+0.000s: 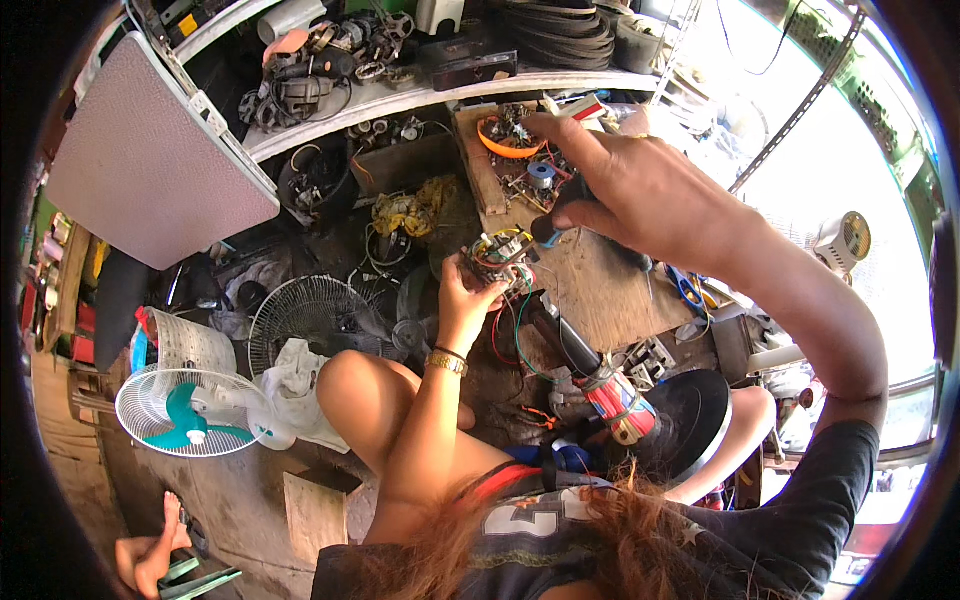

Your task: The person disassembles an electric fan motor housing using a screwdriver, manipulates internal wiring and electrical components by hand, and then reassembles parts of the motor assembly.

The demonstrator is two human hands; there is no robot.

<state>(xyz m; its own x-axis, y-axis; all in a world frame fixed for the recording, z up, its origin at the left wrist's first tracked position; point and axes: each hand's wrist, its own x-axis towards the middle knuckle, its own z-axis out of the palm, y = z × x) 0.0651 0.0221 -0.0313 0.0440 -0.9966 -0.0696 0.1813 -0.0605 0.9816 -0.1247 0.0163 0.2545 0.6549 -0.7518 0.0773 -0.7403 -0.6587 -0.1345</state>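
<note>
My left hand (468, 298) is closed around a fan motor (505, 262) with yellow, red and green wires. Some of those wires trail toward a black fan stand (568, 340) in front of me. My right hand (635, 185) stretches over a wooden board (610, 300), thumb and index finger apart; its other fingers are hidden. Its index fingertip is close to an orange bowl (510, 150) of small parts. A dark tool with a blue end (545, 232) shows beside the thumb. Near the bowl sits a blue-centred spool (541, 175).
A round black base (690, 425) and a red can (618, 408) stand by my legs. Blue-handled pliers (686, 288) lie at right. A fan with teal blades (195, 425) and a wire guard (310, 325) are at left. Motors crowd a shelf (400, 100). Another person's leg (155, 555) shows lower left.
</note>
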